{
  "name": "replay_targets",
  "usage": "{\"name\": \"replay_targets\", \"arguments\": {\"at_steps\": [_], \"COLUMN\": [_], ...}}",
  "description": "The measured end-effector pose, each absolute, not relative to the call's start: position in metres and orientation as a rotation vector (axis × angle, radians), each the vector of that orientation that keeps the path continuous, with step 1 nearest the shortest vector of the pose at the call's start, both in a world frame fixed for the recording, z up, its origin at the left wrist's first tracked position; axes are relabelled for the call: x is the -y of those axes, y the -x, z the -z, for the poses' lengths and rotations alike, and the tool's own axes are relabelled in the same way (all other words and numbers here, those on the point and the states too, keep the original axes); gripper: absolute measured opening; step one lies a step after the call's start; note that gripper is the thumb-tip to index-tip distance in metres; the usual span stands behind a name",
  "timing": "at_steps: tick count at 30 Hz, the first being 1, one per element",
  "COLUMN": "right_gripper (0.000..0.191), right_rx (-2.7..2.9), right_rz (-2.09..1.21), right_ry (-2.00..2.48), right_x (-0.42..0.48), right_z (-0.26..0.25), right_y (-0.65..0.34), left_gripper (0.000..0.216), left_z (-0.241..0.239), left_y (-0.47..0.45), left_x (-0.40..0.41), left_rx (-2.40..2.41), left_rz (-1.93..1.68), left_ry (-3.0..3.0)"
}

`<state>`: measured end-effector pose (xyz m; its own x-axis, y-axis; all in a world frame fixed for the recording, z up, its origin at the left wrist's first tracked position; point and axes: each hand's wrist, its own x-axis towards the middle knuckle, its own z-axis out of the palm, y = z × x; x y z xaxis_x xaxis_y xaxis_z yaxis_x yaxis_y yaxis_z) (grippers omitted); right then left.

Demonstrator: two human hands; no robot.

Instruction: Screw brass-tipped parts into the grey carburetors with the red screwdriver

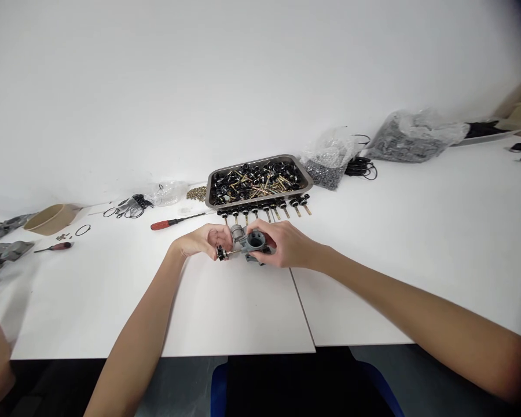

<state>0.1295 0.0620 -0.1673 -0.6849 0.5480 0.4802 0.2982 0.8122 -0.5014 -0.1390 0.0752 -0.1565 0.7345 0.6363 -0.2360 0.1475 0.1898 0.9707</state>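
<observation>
My right hand (286,243) is closed around a grey metal body (255,242) with a round bore on top, held just above the white table (373,249). My left hand (206,238) pinches a black-headed shaft (224,253) whose thin rod runs into the left side of the body. Both hands meet at the table's middle, a little in front of a metal tray (304,180). A row of several black-headed brass shafts (264,211) lies along the tray's front edge.
The tray holds many black and brass parts. A red-handled screwdriver (173,222) lies to its left, with black rings (130,207), a tan bowl (52,218) and a smaller screwdriver (56,247). Plastic bags of small parts (410,138) sit at the back right.
</observation>
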Motion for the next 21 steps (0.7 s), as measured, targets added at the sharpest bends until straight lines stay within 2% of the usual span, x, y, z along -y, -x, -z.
{"name": "replay_targets", "arguments": {"at_steps": [12, 18, 21], "right_gripper": [0.034, 0.042, 0.054], "right_rx": [2.447, 2.337, 2.297], "right_rz": [-0.545, -0.789, -0.951], "right_ry": [0.565, 0.545, 0.573], "right_x": [-0.067, -0.083, -0.088], "right_z": [0.157, 0.158, 0.156], "right_y": [-0.139, -0.148, -0.15], "left_gripper": [0.055, 0.052, 0.053], "left_z": [0.156, 0.156, 0.155], "left_y": [0.138, 0.137, 0.137], "left_x": [-0.075, -0.075, -0.074], "left_rx": [-0.725, -0.731, -0.744], "left_rz": [-0.398, -0.41, -0.413], "left_ry": [-1.357, -1.325, -1.318]}}
